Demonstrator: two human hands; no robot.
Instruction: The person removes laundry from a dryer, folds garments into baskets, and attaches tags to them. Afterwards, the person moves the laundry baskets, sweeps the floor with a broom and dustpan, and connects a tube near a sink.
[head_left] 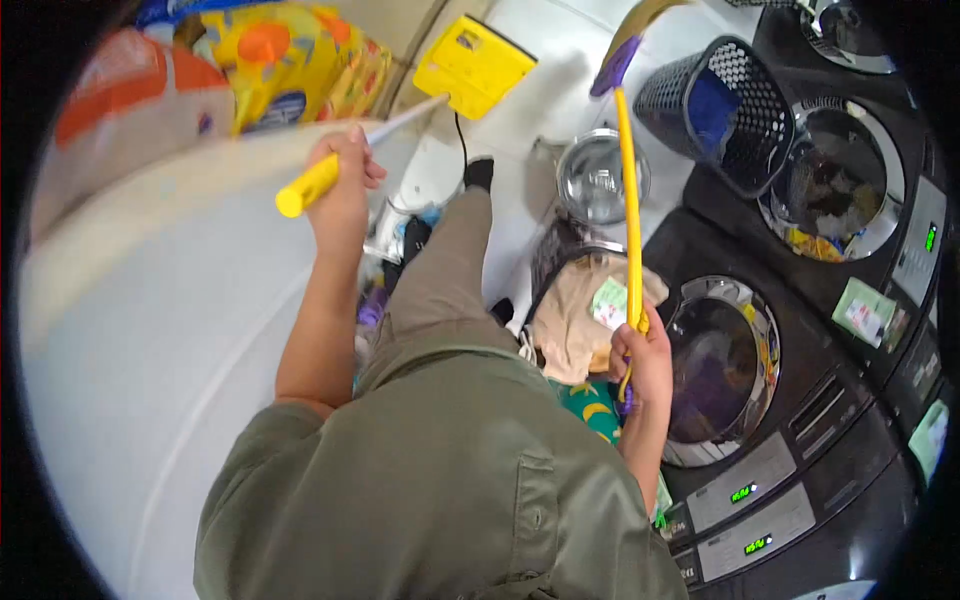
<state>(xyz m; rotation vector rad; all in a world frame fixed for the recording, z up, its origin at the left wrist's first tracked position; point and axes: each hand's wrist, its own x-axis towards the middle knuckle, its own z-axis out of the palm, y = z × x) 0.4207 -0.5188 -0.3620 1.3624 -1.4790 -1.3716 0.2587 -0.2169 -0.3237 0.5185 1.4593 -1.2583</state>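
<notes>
My left hand (345,180) is wrapped around the yellow grip of a long-handled dustpan (475,68). Its pale pole runs forward to the yellow pan, which rests on the tiled floor at the top. In my right hand (645,362) is the yellow pole of a broom (631,200), its fingers closed near the upper end. The broom's purple head and blurred tan bristles reach the top edge of the view. Beneath the right hand, a laundry basket (540,265) holds beige cloth (585,300) with a paper slip on it. Green cloth with a yellow pattern (592,410) lies near that wrist.
Black front-loading washers (850,400) line the right side, their round doors facing the aisle. A dark perforated basket (765,140) with blue cloth leans there. A washer door (603,178) stands near the middle. Yellow packages (285,50) and a white surface (180,330) are at left.
</notes>
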